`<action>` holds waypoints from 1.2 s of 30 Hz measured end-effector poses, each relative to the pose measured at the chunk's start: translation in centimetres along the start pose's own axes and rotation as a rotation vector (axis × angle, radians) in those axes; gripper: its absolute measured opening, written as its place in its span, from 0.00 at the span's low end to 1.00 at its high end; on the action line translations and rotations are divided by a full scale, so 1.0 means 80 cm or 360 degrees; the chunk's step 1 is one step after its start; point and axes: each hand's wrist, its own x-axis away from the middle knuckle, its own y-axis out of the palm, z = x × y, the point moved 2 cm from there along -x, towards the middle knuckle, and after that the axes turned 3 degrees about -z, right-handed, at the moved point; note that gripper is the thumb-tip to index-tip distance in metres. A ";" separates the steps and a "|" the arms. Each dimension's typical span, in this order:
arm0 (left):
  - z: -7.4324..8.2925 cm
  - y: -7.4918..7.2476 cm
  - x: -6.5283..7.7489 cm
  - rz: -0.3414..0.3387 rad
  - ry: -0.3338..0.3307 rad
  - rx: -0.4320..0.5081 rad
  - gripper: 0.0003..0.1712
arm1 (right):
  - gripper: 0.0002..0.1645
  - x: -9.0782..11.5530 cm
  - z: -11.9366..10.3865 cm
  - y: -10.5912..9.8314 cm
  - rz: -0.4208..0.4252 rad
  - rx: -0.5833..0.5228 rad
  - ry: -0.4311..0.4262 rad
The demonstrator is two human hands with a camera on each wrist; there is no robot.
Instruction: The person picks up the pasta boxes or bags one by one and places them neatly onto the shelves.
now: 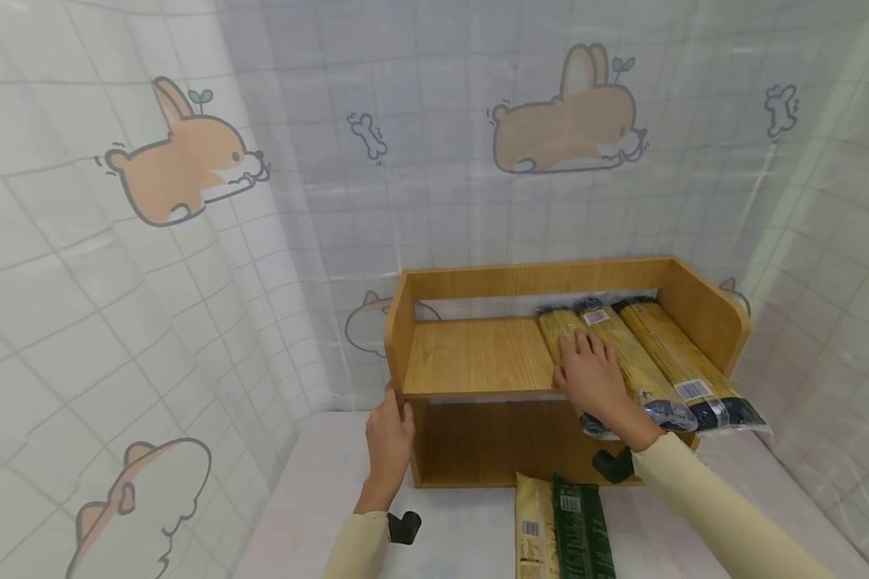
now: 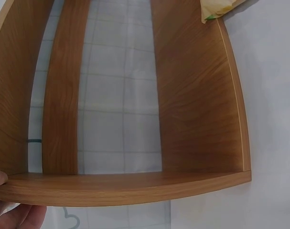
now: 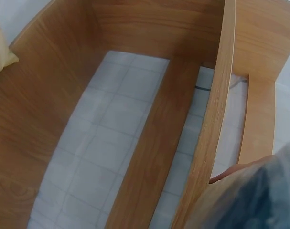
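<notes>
A two-tier wooden shelf [image 1: 471, 354] stands on the table. My left hand [image 1: 389, 434] grips the front edge of its left side panel [image 2: 121, 188], with the thumb inside and the fingers outside. My right hand [image 1: 592, 378] lies over the leftmost clear pack of spaghetti [image 1: 559, 320] on the upper board, thumb along its left side and fingers across its top. Beside it lie a second spaghetti pack [image 1: 633, 358] and a third spaghetti pack [image 1: 677, 354], their dark ends toward the front. In the right wrist view, the blurred pack end [image 3: 259, 195] hides most of the hand.
A yellow packet [image 1: 536, 523] and a dark green packet [image 1: 582, 531] lie in front of the shelf on the white tabletop [image 1: 463, 531]. The lower compartment [image 1: 492, 442] has an open back with a slat. A patterned curtain [image 1: 434, 201] hangs close behind and at both sides.
</notes>
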 end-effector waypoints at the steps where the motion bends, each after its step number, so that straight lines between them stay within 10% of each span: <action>1: 0.000 0.000 0.000 0.0002 0.0001 0.0001 0.16 | 0.30 -0.001 0.000 0.000 -0.0007 -0.0003 0.0001; 18: 0.001 0.000 -0.003 0.0038 0.0028 0.0031 0.16 | 0.29 -0.012 0.003 0.000 -0.0039 -0.0040 0.0005; 28: 0.003 0.000 0.000 0.0022 0.0031 0.0017 0.15 | 0.14 -0.010 -0.003 -0.003 0.0430 -0.0222 -0.0138; 36: 0.000 0.000 -0.001 0.0013 0.0014 0.0011 0.17 | 0.11 -0.005 -0.016 -0.004 0.0434 -0.0185 -0.0302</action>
